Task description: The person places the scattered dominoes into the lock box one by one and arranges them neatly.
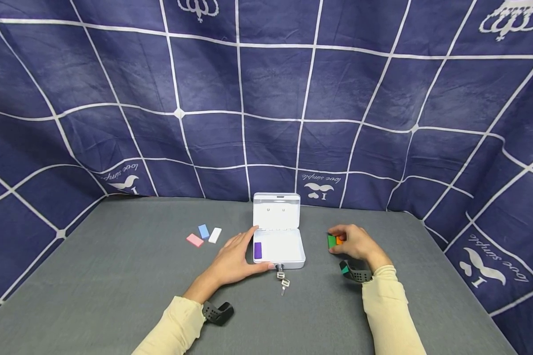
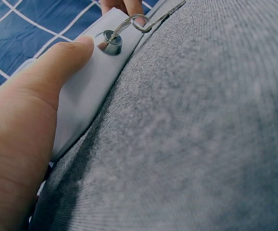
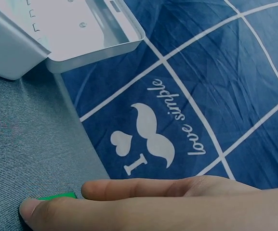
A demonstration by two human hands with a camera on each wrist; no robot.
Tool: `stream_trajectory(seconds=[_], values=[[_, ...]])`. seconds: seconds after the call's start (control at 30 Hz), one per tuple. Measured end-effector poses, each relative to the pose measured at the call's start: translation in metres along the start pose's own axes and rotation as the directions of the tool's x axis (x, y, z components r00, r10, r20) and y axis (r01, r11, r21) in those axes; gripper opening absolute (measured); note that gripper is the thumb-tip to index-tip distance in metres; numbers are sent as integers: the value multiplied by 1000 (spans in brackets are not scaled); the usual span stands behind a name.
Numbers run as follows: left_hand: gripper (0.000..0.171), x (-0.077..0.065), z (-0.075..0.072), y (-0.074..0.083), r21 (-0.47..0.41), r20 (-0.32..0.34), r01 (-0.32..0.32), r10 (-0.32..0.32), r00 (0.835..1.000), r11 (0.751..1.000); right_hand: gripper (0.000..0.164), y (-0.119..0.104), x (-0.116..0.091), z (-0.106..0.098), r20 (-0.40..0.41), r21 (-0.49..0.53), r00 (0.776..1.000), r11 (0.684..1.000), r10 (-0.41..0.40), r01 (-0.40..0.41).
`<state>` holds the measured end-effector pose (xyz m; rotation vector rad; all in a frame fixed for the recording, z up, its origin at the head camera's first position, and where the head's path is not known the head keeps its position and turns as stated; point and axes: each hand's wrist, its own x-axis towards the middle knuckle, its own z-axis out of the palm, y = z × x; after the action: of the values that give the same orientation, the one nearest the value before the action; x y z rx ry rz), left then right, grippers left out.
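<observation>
A white metal lockbox (image 1: 287,246) stands with its lid up and a purple block (image 1: 258,250) inside at the left. My left hand (image 1: 235,264) holds the box's left side, thumb along the front beside the lock (image 2: 111,44), fingers reaching back toward the hinge. From the lock hang keys (image 1: 285,284) on a ring. To the right of the box, my right hand (image 1: 355,241) is low at the table, thumb and fingers around a green block (image 1: 331,241). An orange block (image 1: 339,240) shows right beside the green one, partly hidden by the hand.
Left of the box, a pink block (image 1: 194,240), a blue block (image 1: 203,231) and a white block (image 1: 215,235) lie close together on the grey tabletop (image 1: 115,276). Behind the table hangs a dark blue cloth (image 1: 271,84) with white lines.
</observation>
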<state>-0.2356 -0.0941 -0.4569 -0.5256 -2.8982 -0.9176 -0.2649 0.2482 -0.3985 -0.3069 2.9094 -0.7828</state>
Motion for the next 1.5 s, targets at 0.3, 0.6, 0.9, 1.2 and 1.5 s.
stream_trajectory(seconds=[0.3,0.6,0.9,1.2,1.5], values=[[110,-2,0,0,1,-3,5,-5,1000,1000,48,0,0,1,1,6,1000,1000,5,-5],[110,-2,1,1,2,-8,4,-4,1000,1000,45,-1,-1,2,-8,-10,1000,1000,5,-5],[110,-3,0,2,2,-5,6,-6,1000,1000,43,-2,0,2,-26,-22,999,1000,-20,20],[111,-3,1,2,2,-6,7,-7,1000,1000,42,-5,2,3,-72,-18,996,999,-47,45],[111,-2,0,1,4,-13,4,-4,1000,1000,43,-9,6,3,-101,-32,994,998,-52,49]])
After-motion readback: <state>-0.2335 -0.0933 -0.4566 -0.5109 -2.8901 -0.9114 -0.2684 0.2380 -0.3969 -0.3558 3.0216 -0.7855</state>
